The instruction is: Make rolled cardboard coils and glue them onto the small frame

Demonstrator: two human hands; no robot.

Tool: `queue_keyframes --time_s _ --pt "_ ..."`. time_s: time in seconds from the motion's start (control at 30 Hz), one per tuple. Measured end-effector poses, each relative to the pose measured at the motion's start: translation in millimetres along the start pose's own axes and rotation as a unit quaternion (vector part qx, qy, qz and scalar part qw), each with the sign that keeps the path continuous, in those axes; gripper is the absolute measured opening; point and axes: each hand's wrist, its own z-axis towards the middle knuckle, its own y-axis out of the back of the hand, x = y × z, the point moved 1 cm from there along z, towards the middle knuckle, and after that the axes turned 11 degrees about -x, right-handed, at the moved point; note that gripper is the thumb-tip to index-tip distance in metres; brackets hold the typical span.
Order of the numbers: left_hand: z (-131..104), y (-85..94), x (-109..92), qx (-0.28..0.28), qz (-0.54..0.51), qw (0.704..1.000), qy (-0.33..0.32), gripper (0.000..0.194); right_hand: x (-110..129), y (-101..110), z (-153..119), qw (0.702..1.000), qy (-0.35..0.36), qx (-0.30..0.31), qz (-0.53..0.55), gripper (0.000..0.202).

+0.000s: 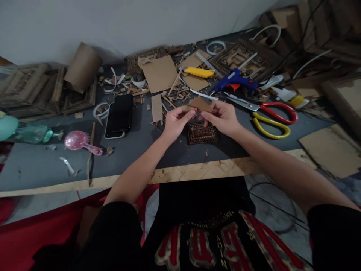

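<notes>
On my feed, the right hand (pixel 225 117) pinches a small flat tan cardboard piece (pixel 200 104); the left hand (pixel 177 119), thumb against fingers, seems to grip its left end. Both reach in from the near side, wrists angled inward, a dark-brown rectangular ridged frame (pixel 203 134) lying just nearer, between them.

Loose black fabric T-shirt (pixel 203 197) with short black sleeves (pixel 115 233), forearms (pixel 141 165) and hands (pixel 228 117) bare. Big chunky red letters (pixel 175 244) with ragged, mottled pale edging run across the front, plus some tiny yellowish lettering (pixel 220 248), part of it reading "ENJOY".
</notes>
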Motion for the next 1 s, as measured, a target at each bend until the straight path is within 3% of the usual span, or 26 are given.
queue_keyframes --time_s 0.2,0.37,0.47,0.57,0.6,0.67,0.73,0.8,0.87,0.9,0.97,1.0 --pt "-2.4 -3.1 -0.2 -0.003 0.015 1.000 -0.004 0.051 3.3 -3.1 -1.7 0.999 -0.003 0.037 -0.037 0.049" --pt "-2.8 -3.5 0.1 -0.015 -0.011 0.999 0.027 0.047 33.9 18.2 2.4 0.966 0.067 0.012 -0.251 0.039" --pt "-0.6 -0.4 2.3 -0.041 -0.011 0.998 0.055 0.049 65.7 51.3 -3.3 0.880 0.075 -0.052 -0.466 0.027" --pt "0.2 1.3 1.6 -0.055 -0.008 0.996 0.064 0.051 78.5 93.6 -19.3 0.773 -0.058 -0.080 -0.626 0.022" --pt "-0.3 1.1 0.6 -0.052 -0.009 0.996 0.069 0.050 76.6 107.4 -26.2 0.730 -0.116 -0.065 -0.670 0.030" --pt "-1.9 0.1 -2.0 -0.041 -0.011 0.996 0.079 0.050 66.4 130.8 -38.8 0.678 -0.150 -0.004 -0.720 0.047" --pt "-3.5 -0.8 -3.7 -0.035 -0.015 0.996 0.084 0.048 52.5 149.1 -46.2 0.667 -0.118 0.035 -0.735 0.058" --pt "-3.6 -0.6 -3.2 -0.035 -0.019 0.996 0.081 0.046 39.0 165.4 -46.6 0.652 -0.121 0.027 -0.748 0.061" --pt "-2.3 0.6 -0.5 -0.039 -0.015 0.996 0.076 0.044 28.6 180.0 -41.3 0.650 -0.144 0.026 -0.746 0.068" --pt "-1.3 1.5 1.3 -0.043 -0.012 0.996 0.074 0.043 24.8 186.2 -38.0 0.660 -0.147 0.058 -0.735 0.067" --pt "0.7 3.0 5.1 -0.050 -0.008 0.996 0.073 0.041 22.1 197.0 -33.2 0.649 -0.181 0.080 -0.734 0.061" --pt "1.3 3.4 6.7 -0.049 -0.009 0.996 0.075 0.041 23.7 199.9 -32.6 0.665 -0.180 0.073 -0.721 0.064"
